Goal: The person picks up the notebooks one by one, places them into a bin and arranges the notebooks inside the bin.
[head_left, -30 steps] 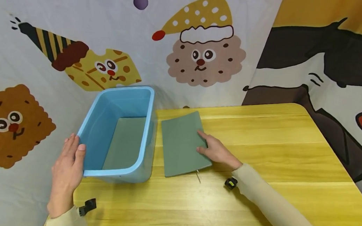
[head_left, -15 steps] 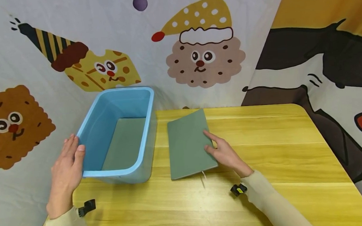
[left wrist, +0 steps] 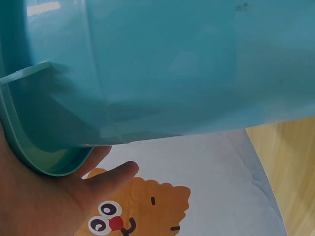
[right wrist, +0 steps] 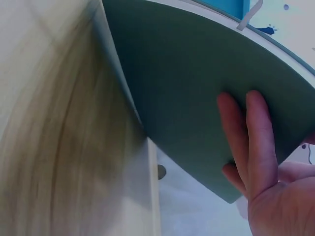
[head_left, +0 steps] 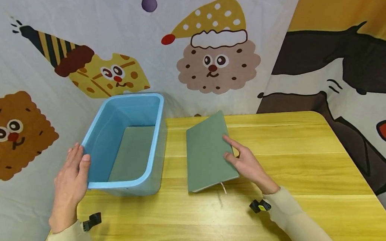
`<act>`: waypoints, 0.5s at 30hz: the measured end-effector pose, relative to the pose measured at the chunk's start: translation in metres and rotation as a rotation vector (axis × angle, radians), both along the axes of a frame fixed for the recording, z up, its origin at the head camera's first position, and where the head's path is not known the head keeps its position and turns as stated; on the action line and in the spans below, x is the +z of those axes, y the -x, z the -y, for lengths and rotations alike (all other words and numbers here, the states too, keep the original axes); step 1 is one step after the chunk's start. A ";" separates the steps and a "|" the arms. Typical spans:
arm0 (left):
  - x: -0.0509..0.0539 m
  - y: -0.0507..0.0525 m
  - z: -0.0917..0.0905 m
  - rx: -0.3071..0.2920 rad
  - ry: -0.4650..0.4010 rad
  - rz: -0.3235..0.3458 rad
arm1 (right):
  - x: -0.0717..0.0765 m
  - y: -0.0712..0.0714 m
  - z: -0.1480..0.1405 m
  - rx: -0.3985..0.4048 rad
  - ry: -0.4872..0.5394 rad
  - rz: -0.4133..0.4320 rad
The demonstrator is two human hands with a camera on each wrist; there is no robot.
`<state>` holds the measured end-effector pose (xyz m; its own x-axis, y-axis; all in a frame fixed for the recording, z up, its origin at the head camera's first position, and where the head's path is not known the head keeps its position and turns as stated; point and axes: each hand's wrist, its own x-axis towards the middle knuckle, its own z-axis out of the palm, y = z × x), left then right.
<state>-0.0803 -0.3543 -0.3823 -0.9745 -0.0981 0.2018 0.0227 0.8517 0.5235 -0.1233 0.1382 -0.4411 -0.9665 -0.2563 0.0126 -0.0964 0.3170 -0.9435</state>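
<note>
A thin grey-green notebook (head_left: 207,155) is tilted over the table, its right side raised and its left edge low. My right hand (head_left: 249,166) grips that raised edge, thumb and index finger on the upper cover. Other fingers press the underside, as the right wrist view shows. A pale ribbon (head_left: 223,187) hangs from the notebook's near edge. To the left stands a light blue plastic bin (head_left: 161,145), with a flat grey-green thing (head_left: 133,152) on its floor, coloured like the notebook. My left hand (head_left: 70,177) rests on the bin's left rim, fingers extended.
The bin and notebook are on a yellow wood-grain table (head_left: 288,143). A cloth (head_left: 173,73) with cartoon figures hangs right behind the table and along its left side. Black straps (head_left: 92,221) sit at both wrists.
My right hand has moved the notebook rightward, away from the bin, and raised its right edge, so it tilts more. The left hand and the bin stay in place.
</note>
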 end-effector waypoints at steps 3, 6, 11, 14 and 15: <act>0.000 0.000 0.001 -0.004 -0.002 0.000 | 0.004 -0.003 -0.002 -0.016 0.010 0.000; 0.000 0.000 0.001 -0.005 -0.002 0.001 | 0.007 -0.006 -0.004 -0.035 0.022 0.005; -0.001 0.000 0.000 -0.001 0.003 0.005 | 0.015 -0.010 -0.007 -0.069 0.039 0.009; -0.001 0.000 0.000 0.002 0.005 0.012 | 0.020 -0.013 -0.009 -0.088 0.052 0.008; -0.001 0.000 0.000 0.003 0.006 0.015 | 0.022 -0.014 -0.009 -0.094 0.058 0.009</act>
